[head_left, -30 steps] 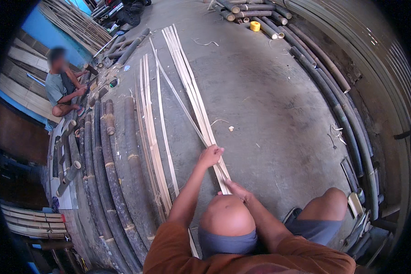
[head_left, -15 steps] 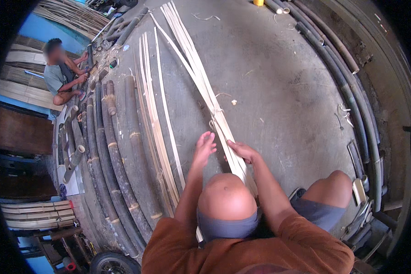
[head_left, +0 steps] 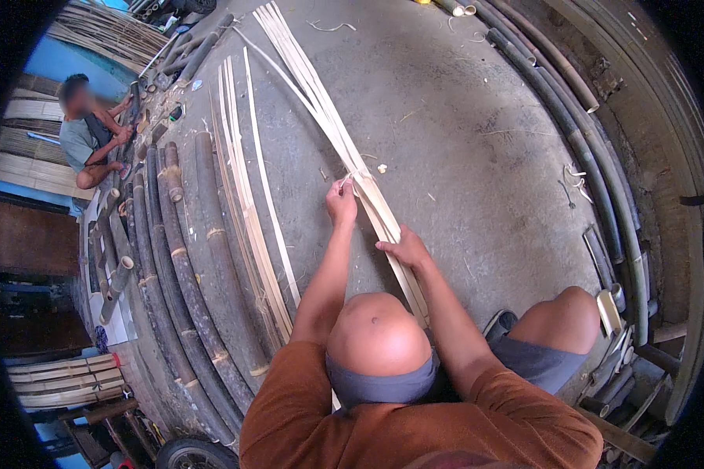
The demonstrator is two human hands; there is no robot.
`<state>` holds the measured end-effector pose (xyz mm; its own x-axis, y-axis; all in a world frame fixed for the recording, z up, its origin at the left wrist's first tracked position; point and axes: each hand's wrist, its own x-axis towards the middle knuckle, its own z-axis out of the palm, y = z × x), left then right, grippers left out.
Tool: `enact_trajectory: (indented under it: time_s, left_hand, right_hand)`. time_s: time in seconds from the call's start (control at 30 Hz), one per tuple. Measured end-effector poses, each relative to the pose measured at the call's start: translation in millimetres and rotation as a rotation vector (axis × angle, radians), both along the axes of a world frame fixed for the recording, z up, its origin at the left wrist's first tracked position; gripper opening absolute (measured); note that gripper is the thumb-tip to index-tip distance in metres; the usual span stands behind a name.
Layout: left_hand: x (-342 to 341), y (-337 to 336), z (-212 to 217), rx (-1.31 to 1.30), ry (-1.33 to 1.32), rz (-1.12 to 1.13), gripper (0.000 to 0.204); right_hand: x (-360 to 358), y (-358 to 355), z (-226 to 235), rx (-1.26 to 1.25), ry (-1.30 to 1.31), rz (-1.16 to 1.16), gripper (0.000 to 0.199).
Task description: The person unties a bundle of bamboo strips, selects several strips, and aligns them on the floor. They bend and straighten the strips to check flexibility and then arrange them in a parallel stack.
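A bundle of long pale bamboo strips [head_left: 313, 86] runs across the concrete floor from the far top toward my knees. My left hand [head_left: 341, 203] is closed on the bundle's upper edge, pinching a thin strip or fibre at the point where the strips fan out. My right hand [head_left: 404, 250] lies on the bundle closer to me, fingers pressing on the strips. My bent knees [head_left: 375, 332] and grey shorts fill the lower middle.
A second set of pale strips [head_left: 246, 203] lies to the left, beside dark whole bamboo poles [head_left: 188, 258]. More poles [head_left: 571, 133] curve along the right wall. Another person [head_left: 86, 137] sits working at the far left. A wheel [head_left: 192, 453] shows at the bottom.
My left hand has slid farther up the bundle, away from me, and closed on a strip. My right hand stayed on the strips near my knee.
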<state>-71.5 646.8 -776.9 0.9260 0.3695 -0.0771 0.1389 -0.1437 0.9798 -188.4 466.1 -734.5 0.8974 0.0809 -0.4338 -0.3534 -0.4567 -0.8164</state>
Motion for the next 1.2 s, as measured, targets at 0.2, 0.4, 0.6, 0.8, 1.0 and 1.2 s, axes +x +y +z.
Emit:
enact_trajectory:
  time_s: [0.2, 0.4, 0.6, 0.8, 1.0, 1.2]
  left_hand:
    - [-80, -31, 59, 0.093, -0.201, -0.695, 0.012]
    - [-155, 46, 143, -0.908, -0.270, -0.484, 0.022]
    - [-239, 241, 180, -0.771, -0.467, 0.686, 0.020]
    - [-395, 299, 89, -0.035, 0.358, 0.726, 0.026]
    - [-418, 256, 48, 0.971, 1.306, -0.238, 0.052]
    - [-264, 179, 60, 0.868, 0.700, -0.512, 0.053]
  right_hand:
    - [0, -8, -32, -0.205, -0.053, -0.139, 0.070]
    - [32, -20, -20, -0.207, -0.085, -0.158, 0.064]
    - [54, -27, -18, -0.343, -0.131, -0.174, 0.062]
    - [61, -23, -45, -0.290, -0.139, -0.210, 0.059]
    - [78, -22, -24, -0.475, -0.184, -0.072, 0.045]
    - [46, -19, -34, -0.487, -0.296, -0.023, 0.030]
